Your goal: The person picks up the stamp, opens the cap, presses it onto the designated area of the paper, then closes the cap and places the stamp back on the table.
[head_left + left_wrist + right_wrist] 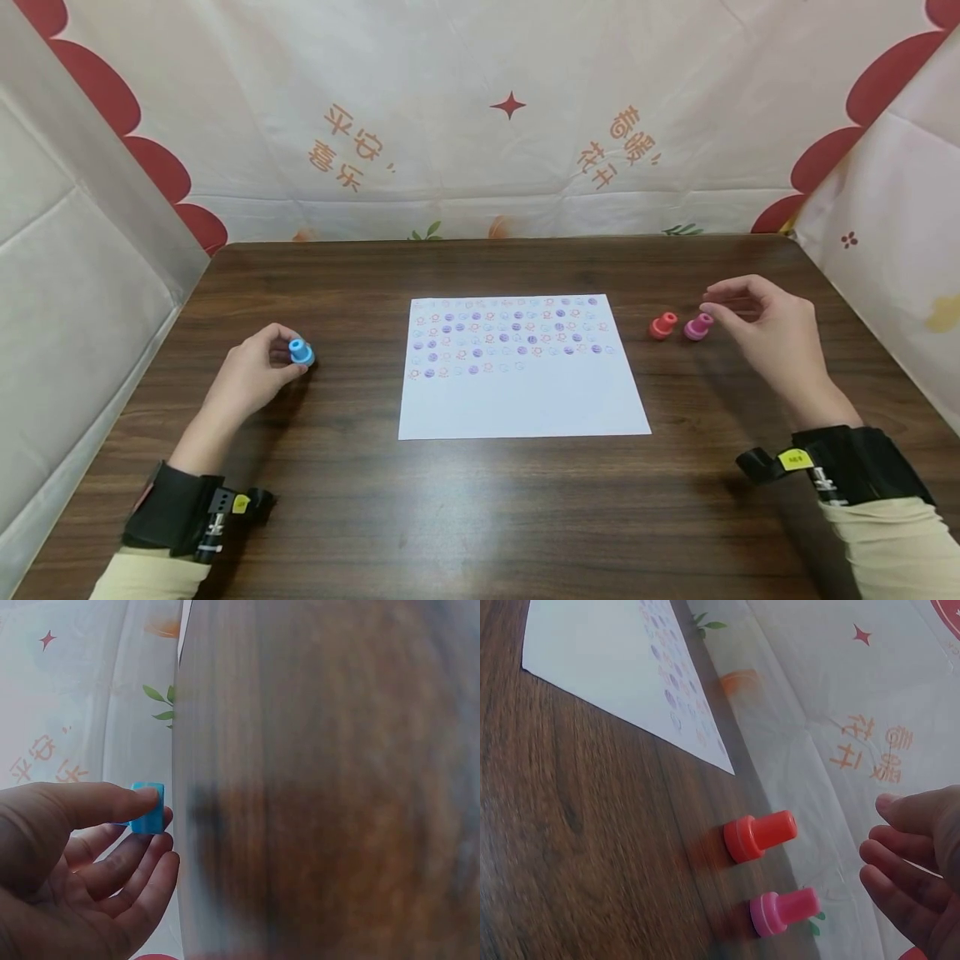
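At the left of the table my left hand [253, 372] pinches a small blue stamp [302, 352] between thumb and fingers. The left wrist view shows the thumb lying across the blue stamp [148, 808]. Over on the right, my right hand [772, 337] hovers with its fingers bent loosely and nothing held. Its fingertips are close beside a pink-purple stamp [698, 327], which stands upright. A red stamp [663, 325] stands just left of that one. In the right wrist view the fingers [900, 889] are apart from both stamps.
A white sheet of paper [517, 408] lies mid-table, its upper part covered with rows of small stamped prints in red, blue and purple. The brown wooden table [450, 517] ends at a patterned white cloth [450, 108] hanging behind, with more cloth at both sides.
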Demonstrator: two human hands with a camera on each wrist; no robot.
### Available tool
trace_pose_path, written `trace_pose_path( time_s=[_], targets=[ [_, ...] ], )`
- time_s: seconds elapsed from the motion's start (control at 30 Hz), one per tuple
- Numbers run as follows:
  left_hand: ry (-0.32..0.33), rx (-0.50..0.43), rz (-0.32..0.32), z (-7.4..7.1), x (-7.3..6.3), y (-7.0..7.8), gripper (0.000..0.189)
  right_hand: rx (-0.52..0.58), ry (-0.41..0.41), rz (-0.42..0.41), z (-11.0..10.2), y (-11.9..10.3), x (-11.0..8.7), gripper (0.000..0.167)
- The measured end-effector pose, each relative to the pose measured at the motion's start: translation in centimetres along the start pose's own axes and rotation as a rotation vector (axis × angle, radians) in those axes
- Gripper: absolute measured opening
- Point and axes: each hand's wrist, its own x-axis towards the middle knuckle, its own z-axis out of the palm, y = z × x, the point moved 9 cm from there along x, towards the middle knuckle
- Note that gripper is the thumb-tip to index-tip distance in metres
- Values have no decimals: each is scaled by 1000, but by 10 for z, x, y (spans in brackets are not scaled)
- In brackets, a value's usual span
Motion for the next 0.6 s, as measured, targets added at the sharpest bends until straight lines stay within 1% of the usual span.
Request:
trace_pose_path(
  time_s=[0.17, 0.27, 0.43, 0.6],
  targets=[
    [-33, 18, -16, 3, 1, -1, 31, -38, -26, 48, -1, 10, 1, 31],
    [-50, 21, -21, 4, 1, -2, 32, -45, -46, 62, 0, 15, 1, 33],
    [-71, 24, -17, 6, 1, -3, 32, -61, -74, 50, 3, 20, 2, 34],
    [-71, 27, -14, 6, 0, -3, 30, -82, -109, 35, 8, 23, 2, 38]
  ],
)
